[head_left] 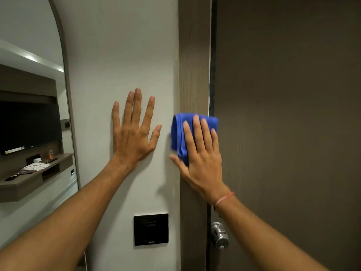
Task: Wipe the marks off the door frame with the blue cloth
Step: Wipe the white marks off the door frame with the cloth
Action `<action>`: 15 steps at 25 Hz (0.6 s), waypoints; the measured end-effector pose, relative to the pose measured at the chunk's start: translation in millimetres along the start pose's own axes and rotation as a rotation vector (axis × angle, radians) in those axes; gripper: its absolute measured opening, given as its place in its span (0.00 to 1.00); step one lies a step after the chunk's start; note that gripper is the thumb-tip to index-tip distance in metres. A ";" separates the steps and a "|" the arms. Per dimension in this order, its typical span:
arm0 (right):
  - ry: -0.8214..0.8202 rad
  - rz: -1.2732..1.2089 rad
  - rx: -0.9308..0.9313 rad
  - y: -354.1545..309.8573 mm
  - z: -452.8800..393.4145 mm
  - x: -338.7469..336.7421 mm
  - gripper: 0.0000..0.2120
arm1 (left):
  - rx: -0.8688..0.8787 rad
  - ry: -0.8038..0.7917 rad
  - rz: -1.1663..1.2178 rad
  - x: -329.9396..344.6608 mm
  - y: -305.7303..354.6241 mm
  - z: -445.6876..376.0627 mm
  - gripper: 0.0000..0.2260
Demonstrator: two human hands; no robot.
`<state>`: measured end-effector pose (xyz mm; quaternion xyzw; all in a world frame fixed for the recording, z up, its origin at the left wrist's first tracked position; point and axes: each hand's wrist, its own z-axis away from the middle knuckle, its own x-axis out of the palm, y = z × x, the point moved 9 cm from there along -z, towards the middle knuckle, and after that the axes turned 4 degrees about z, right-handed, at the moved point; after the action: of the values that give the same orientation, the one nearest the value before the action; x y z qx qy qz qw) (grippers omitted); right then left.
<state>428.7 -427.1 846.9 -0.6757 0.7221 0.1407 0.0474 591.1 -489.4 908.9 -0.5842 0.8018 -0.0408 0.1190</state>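
A brown wood-grain door frame (193,65) runs vertically through the middle of the view. A folded blue cloth (178,132) lies flat against it at mid height, and my right hand (201,153) presses on the cloth with its fingers spread and pointing up. My left hand (132,132) rests flat on the white wall (121,45) just left of the frame, fingers apart, holding nothing. No marks on the frame are plain to see from here.
The dark brown door (289,114) fills the right side, with a metal knob (219,235) low beside the frame. A black wall panel (150,229) sits below my left hand. An arched mirror (29,114) at the left reflects a shelf and television.
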 end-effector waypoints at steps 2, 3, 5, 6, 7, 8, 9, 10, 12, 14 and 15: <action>0.077 -0.031 0.036 10.4 -64.7 -19.3 0.42 | 0.000 -0.002 -0.006 1.1 0.0 -0.5 0.34; 0.107 -0.033 0.062 14.8 -90.5 -27.5 0.42 | 0.001 -0.004 -0.004 1.5 0.5 0.2 0.34; 0.125 -0.027 0.087 14.6 -111.9 -32.8 0.43 | -0.001 -0.009 -0.001 1.9 -0.1 1.1 0.34; 0.120 -0.027 0.084 12.7 -107.4 -31.6 0.43 | -0.002 -0.011 0.002 1.7 -0.1 1.4 0.34; 0.110 -0.023 0.070 11.3 -94.3 -29.2 0.43 | -0.003 -0.012 0.007 1.1 0.3 0.8 0.34; 0.082 -0.025 0.058 9.3 -72.5 -25.6 0.43 | -0.005 -0.017 0.009 0.0 1.1 0.3 0.34; 0.040 -0.032 0.051 6.5 -46.2 -20.7 0.43 | -0.007 -0.027 0.009 -0.8 1.9 0.1 0.34; -0.021 -0.035 0.047 3.2 -19.0 -14.1 0.42 | -0.009 -0.045 0.009 -1.2 2.0 0.7 0.34; -0.092 -0.029 0.042 -4.3 23.7 -10.2 0.39 | -0.017 -0.090 0.024 -4.2 2.5 3.7 0.33; -0.065 -0.046 0.029 -2.7 32.3 -20.9 0.32 | -0.043 -0.113 0.082 -14.4 6.6 2.4 0.32; -0.040 -0.060 0.010 0.9 27.9 -28.5 0.28 | -0.062 -0.112 0.139 -21.1 10.2 0.8 0.31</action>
<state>426.8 -392.1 827.7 -0.6937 0.7012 0.1490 0.0693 587.9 -466.1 909.1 -0.5322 0.8332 0.0251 0.1482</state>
